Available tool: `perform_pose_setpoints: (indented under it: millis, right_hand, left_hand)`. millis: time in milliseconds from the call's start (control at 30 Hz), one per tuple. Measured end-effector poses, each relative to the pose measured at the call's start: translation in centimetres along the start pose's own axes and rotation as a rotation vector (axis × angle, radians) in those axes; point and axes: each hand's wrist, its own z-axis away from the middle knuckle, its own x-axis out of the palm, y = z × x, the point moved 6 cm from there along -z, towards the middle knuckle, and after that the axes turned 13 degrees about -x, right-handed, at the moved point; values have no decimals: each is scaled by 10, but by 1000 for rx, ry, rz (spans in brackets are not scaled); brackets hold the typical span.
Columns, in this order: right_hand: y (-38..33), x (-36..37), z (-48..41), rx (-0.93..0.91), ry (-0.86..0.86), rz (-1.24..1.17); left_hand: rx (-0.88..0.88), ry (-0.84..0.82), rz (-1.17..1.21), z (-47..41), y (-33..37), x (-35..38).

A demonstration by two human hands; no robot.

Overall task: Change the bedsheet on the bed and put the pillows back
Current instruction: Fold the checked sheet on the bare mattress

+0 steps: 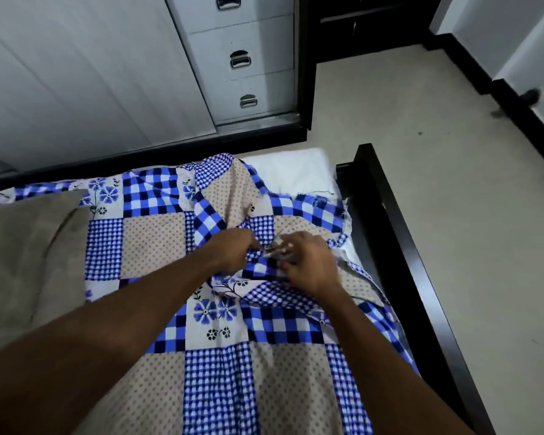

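A blue, white and beige patchwork bedsheet point(157, 243) lies rumpled over the bed, its frayed corner folded back near the far right. The bare white mattress point(292, 171) shows at that corner. My left hand point(233, 249) grips a bunched fold of the sheet in the middle. Close beside it, my right hand point(305, 262) pinches the same bunch of cloth. A grey-beige pillow point(25, 255) rests on the sheet at the left.
The dark wooden bed frame point(399, 246) runs along the right side. Pale floor point(437, 158) lies beyond it. A white wardrobe with metal-handled drawers point(242, 61) stands close behind the bed. A white wall with a dark skirting is at the far right.
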Motion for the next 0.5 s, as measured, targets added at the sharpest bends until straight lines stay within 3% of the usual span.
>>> perform_pose_setpoints:
  millis: [67,133,200,300,400,500]
  right_hand:
    - [26,-11,14,115,18,20]
    - [29,-2,23,139,-185,103]
    - [19,15,26,85,-318,215]
    - [-16,25,21,86,-287,-23]
    - [-45,29,29,234,-293,-670]
    - [-27,3,51,313,14,-716]
  left_hand:
    - [14,30,-204,7,-1,0]
    - [17,6,-373,15,-2,4]
    - [24,13,-369,21,-1,7]
    - [43,256,-84,26,-2,-6]
    - [105,397,299,42,4,-22]
    - [138,406,452,68,22,-13]
